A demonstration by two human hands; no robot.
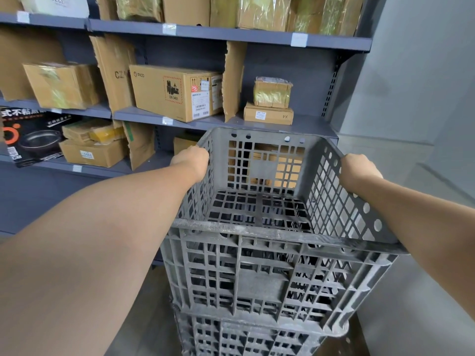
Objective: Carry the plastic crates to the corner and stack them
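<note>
You've got the top crate (280, 214) held in both hands, open side up, tipped a bit so its near rim sits lower than the far rim. Its long axis runs away from you toward the shelving (231, 119); the far short wall faces the shelves, the near short wall faces you.

Your left hand (191, 160) is clenched over the left rim near the far corner, fingers curled over the edge. Your right hand (357, 168) grasps the right rim near its far corner, fingers wrapped over the top; fingertips are hidden inside the wall on both sides.

Crate count: two visible for sure. The held crate sits over a lower crate (244, 335), same dark grey lattice plastic, directly beneath and roughly in line. Can't tell if the upper one is fully seated or just touching. Something more may lie below the lower crate, out of frame.

Relative to the held crate: the shelving is just beyond its far wall, stocked with cardboard boxes. A PICO box (174, 93) stands up and left of the far wall, two small stacked boxes (270, 106) just above it. The grey wall (411, 111) is off to the right, with open floor (401, 304) between it and the crate's right side. Floor also shows left of the stack, under your left arm.
</note>
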